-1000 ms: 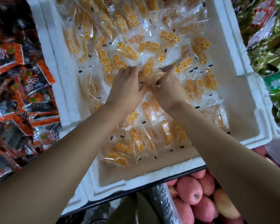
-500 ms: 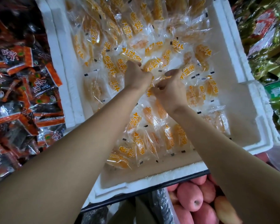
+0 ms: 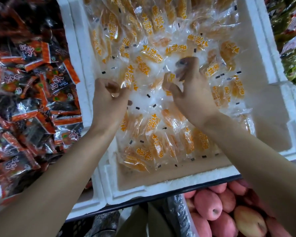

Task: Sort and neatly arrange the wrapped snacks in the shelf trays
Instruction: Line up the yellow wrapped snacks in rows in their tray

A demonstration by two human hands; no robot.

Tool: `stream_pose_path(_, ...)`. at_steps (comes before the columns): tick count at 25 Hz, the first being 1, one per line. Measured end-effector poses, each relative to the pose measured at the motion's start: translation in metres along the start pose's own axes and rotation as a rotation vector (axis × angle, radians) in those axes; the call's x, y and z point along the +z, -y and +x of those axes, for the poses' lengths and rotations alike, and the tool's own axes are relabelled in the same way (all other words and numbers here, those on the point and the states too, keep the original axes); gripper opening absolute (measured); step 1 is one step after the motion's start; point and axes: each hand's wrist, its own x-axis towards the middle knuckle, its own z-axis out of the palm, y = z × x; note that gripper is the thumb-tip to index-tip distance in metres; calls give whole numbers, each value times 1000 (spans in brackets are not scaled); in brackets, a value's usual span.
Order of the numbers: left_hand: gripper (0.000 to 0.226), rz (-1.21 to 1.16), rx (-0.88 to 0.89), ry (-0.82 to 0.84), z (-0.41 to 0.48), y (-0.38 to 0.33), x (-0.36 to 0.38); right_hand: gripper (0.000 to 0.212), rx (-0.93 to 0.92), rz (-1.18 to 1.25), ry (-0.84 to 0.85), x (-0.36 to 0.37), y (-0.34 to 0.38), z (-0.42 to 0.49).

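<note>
Snacks (image 3: 150, 124) are heaped in a tray (image 3: 79, 65). One is pinched in the left grip (image 3: 108, 100), another in the right grip (image 3: 191, 89).

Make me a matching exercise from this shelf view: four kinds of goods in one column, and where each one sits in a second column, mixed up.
Things
1. orange-lettered clear packets
2. black-and-orange packets
3. green packets
4. apples

Places
A. below the near rim of the white foam tray, on the right
B. left of the tray
C. inside the tray
D. past the tray's right wall, at the far right

Pairs: 1-C, 2-B, 3-D, 4-A
</note>
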Motion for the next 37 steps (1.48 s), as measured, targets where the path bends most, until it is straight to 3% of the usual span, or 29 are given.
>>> stream_pose_path(3, 22, 7, -17, 71, -9, 7, -4, 41, -26, -213, 431, 0, 4, -18)
stream_pose_path(5, 19, 47, -40, 121, -15, 14, -3, 46, -30, -326, 542, 8, -2, -21)
stream_pose_path(11, 17, 249, -18, 167, -19, 27, 8, 55, -69, -417, 380, 27, -10, -6)
stream_pose_path(16, 14, 495, -45, 162, -26, 21, 16, 46, 122, -141, 310, 21, -11, -1)
stream_pose_path(20, 11, 657, 67, 198, -35, 18, 22, 45, 179, -49, 228, 9, -13, -6)
stream_pose_path(23, 14, 946, 175, 155, -36, 21, 13, 50, 212, 46, 301, 18, -8, -15)
stream_pose_path(26, 21, 1051, 299, 229, -31, 31, 11, 51, 93, -117, 362, 32, -11, -19)
stream_pose_path(28, 30, 1103, 343, 293, -30, 37, 15, 56, 29, -255, 275, 35, -12, -21)
stream_pose_path(31, 32, 1039, 420, 241, -34, 41, 16, 52, -188, -312, 112, 32, -7, -27)
stream_pose_path(33, 37, 938, 412, 224, -38, 44, 12, 47, -332, -341, 194, 33, -12, -35)
stream_pose_path(37, 48, 878, 301, 231, -39, 47, 10, 64, -307, -355, 385, 33, -27, -34)
